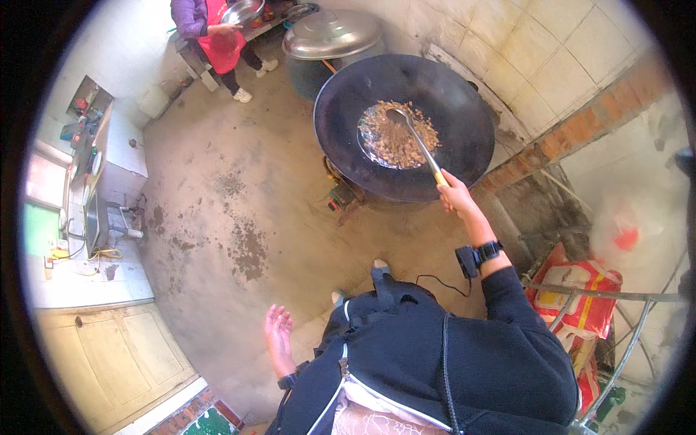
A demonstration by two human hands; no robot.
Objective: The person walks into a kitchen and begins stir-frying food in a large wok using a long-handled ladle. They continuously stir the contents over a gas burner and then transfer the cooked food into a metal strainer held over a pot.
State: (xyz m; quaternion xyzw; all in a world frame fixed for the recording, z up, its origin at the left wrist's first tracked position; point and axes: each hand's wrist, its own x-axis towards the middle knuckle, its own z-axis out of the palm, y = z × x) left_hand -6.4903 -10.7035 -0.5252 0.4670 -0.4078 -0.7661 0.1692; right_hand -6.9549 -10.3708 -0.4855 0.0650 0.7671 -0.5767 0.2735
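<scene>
My right hand [457, 193] grips the yellow end of a long-handled metal ladle [421, 144]. The ladle's bowl rests among browned, finely chopped food [402, 138] in the bottom of a large black wok [462, 119]. Shiny liquid, apparently oil, shows along the left side of the food. Out to my left, my left hand [278, 329] hangs in the air over the floor, fingers apart and holding nothing.
Behind the wok stands a big pot with a domed metal lid [331, 33]. A person in a red apron [224, 46] holds a metal basin [242, 12] at the back. Red-and-white sacks [579, 293] lie beyond a metal rail [609, 295] at right. A tiled counter [122, 272] runs along the left.
</scene>
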